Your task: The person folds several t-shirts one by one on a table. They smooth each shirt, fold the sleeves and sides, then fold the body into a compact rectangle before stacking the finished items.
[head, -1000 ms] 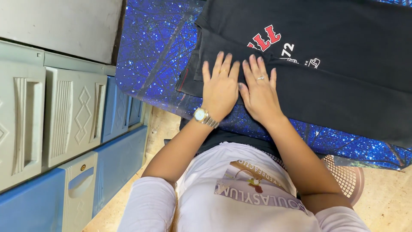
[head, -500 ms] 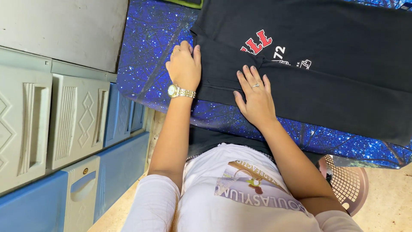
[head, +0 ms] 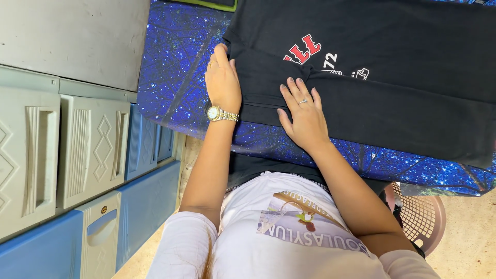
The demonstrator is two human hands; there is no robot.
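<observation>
Garment: a black t-shirt [head: 392, 77], soft matte knit, lies flat on the desk with a fold ridge running across it; red and white print shows near the fold.
Garment edges: its left edge sits near the desk's left side, its near edge just inside the desk's near rim.
Left hand [head: 223, 77]: fingers together, laid along the shirt's left edge, a metal watch [head: 216, 113] on the wrist.
Right hand [head: 305, 113]: fingers spread, palm flat on the folded part, a ring on one finger.
Desk [head: 175, 77]: covered by a blue starry cloth, bare strip at left.
Left of desk: moulded grey and blue plastic cabinets [head: 77, 155], ribbed panels.
Near right: perforated stool [head: 423, 217] on a pale floor.
</observation>
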